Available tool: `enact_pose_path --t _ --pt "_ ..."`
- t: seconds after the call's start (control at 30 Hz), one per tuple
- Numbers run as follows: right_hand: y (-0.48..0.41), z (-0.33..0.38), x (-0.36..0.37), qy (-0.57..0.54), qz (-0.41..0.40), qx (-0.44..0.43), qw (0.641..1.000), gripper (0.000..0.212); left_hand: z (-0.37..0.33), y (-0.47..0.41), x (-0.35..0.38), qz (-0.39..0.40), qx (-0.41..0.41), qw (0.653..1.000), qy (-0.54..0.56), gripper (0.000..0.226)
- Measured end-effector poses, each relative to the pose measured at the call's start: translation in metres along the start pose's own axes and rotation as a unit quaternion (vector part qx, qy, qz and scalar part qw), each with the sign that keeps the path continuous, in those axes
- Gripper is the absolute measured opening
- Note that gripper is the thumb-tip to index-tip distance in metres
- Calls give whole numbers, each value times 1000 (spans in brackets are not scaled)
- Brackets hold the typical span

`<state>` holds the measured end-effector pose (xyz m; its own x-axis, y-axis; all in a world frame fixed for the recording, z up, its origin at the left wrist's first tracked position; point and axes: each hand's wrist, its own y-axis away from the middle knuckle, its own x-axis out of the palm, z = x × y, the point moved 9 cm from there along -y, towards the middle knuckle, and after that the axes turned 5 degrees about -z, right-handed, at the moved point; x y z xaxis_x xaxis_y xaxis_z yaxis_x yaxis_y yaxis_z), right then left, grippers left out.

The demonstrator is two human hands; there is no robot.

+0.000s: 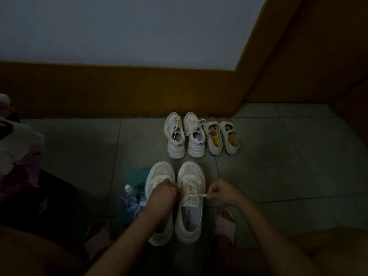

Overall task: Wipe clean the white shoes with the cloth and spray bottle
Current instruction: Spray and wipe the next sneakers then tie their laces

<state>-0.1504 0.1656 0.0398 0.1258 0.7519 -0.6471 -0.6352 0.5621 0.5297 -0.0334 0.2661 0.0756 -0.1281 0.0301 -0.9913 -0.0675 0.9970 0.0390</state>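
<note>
Two white sneakers stand side by side on the floor in front of me, the left one (159, 176) and the right one (191, 214). My right hand (223, 191) pinches a white lace end (201, 195) of the right sneaker and holds it out to the right. My left hand (162, 194) is curled at that shoe's laces, and what it holds is hidden. A spray bottle (130, 198) with a blue patterned label stands left of the shoes on a teal cloth (137, 174).
A second pair of white sneakers (184, 134) and a pair of white strap shoes (222, 136) stand against the brown skirting. Clothes lie heaped at the left (18, 140). My feet in pink slippers (224, 222) flank the shoes. The floor is tiled and dim.
</note>
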Motion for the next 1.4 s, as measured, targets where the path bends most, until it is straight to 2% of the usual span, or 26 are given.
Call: enact_pose_path --t 0.03,0.1,0.17,0.2,0.27,0.33,0.4,0.5,0.6,0.73,0.83,0.97,1.17,1.3,1.4 --pt "0 -2 1 19 3 7 1000 10 -1 -3 -3 -24 20 999 -29 21" --pt "1 -3 1 59 -1 9 998 10 1 -3 -10 -75 34 996 23 31" --pt "2 1 -1 84 -10 -10 996 8 9 -3 -15 -84 -3 977 197 35" --pt "2 3 -2 91 -8 -21 996 8 18 -4 -15 -82 -46 950 296 38" --pt "3 9 -4 91 8 -31 995 9 25 -5 -14 -43 -120 860 494 39" --pt "5 15 -7 65 28 -28 997 9 26 -5 -3 4 -185 780 598 36" --pt "6 21 -7 28 44 -31 998 7 20 -3 3 29 -206 738 643 38" --pt "8 35 -7 -65 58 -43 995 14 15 -4 11 15 -234 708 666 34" --pt "9 49 -9 -127 40 -59 989 9 10 -7 15 -19 -270 701 660 30" --pt "10 59 -9 -183 4 -83 980 8 1 -11 20 -11 -230 747 623 30" --pt "8 60 -12 -195 -25 -93 976 7 -6 -11 28 31 -209 760 614 25" --pt "4 51 -10 -238 -49 -55 968 10 -10 -9 32 49 -212 745 630 20" --pt "1 53 -7 -278 -43 -54 958 11 -22 -13 23 43 -158 752 638 18" --pt "-2 52 -10 -301 -82 -45 949 14 -14 -15 26 12 -186 765 617 11" --pt "-2 52 -16 -245 -95 -75 962 21 -9 -15 33 19 -218 772 596 21"
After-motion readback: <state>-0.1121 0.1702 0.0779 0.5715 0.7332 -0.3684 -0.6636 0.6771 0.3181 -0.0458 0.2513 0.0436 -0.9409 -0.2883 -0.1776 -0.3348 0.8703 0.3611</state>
